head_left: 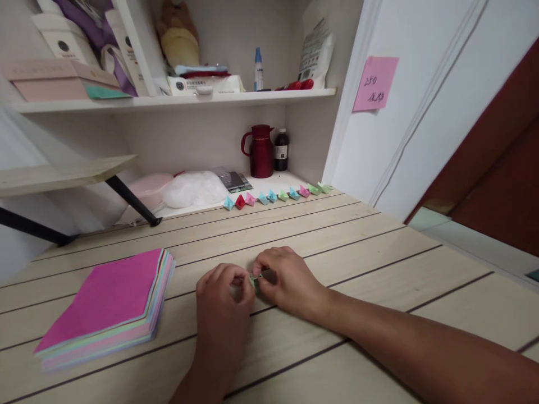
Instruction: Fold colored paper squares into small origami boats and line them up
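Both my hands meet at the middle of the wooden table (362,247). My left hand (222,306) and my right hand (286,280) pinch a small folded piece of green paper (254,280) between their fingertips; most of it is hidden by the fingers. A stack of coloured square paper sheets (109,306), pink on top, lies to the left of my left hand. A row of several small folded paper boats (275,196) in blue, red, pink and green stands along the table's far edge.
Behind the boats sit a red jug (260,150), a dark bottle (281,150), a white plastic bag (194,189) and a pink lid. An upper shelf (177,100) holds boxes and bottles. A pink note (374,83) sticks on the white door at right.
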The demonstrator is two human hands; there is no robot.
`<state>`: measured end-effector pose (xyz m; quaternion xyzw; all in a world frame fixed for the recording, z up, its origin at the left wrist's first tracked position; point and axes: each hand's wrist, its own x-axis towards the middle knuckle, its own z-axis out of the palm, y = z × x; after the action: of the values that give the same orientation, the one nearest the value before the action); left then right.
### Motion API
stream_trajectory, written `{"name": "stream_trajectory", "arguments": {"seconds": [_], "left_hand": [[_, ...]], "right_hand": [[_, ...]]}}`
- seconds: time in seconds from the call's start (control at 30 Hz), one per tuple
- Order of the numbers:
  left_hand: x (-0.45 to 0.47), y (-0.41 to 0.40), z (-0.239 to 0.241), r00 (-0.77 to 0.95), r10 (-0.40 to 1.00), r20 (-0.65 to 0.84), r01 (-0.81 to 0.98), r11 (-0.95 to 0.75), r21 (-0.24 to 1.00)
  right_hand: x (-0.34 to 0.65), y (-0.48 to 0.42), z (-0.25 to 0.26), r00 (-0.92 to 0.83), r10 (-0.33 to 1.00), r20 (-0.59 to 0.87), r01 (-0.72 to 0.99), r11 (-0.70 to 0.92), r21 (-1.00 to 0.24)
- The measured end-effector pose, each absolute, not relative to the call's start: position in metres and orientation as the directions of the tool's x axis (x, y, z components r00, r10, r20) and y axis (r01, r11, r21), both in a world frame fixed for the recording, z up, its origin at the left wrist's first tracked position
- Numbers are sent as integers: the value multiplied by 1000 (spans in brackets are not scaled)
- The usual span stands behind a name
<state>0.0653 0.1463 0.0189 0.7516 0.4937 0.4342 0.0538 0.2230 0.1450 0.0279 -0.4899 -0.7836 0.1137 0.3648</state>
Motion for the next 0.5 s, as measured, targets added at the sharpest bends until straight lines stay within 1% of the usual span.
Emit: {"name": "stream_trajectory", "arguments": {"seconds": [0.13,0.23,0.27,0.33,0.43,0.5], "left_hand": [[55,151,18,-76,885,460,616,-321,719],[50,154,18,-133,929,345,519,-231,823],[49,155,18,-123,933,337,504,-234,832],[51,155,16,-64,929,365,515,-283,809],[55,155,12,48,904,425,569,-374,732],[57,153,10,75,886,457,598,-407,691]], "right_hand": [[225,148,27,-193,889,414,632,436,-641],[227,149,28,-163,902,399,608,411,-680],[227,149,29,-165,901,402,611,413,-675],[228,148,31,-176,886,428,647,432,-629],[229,146,33,-216,850,480,724,470,-505],[229,144,34,-258,827,499,756,494,-430]]}}
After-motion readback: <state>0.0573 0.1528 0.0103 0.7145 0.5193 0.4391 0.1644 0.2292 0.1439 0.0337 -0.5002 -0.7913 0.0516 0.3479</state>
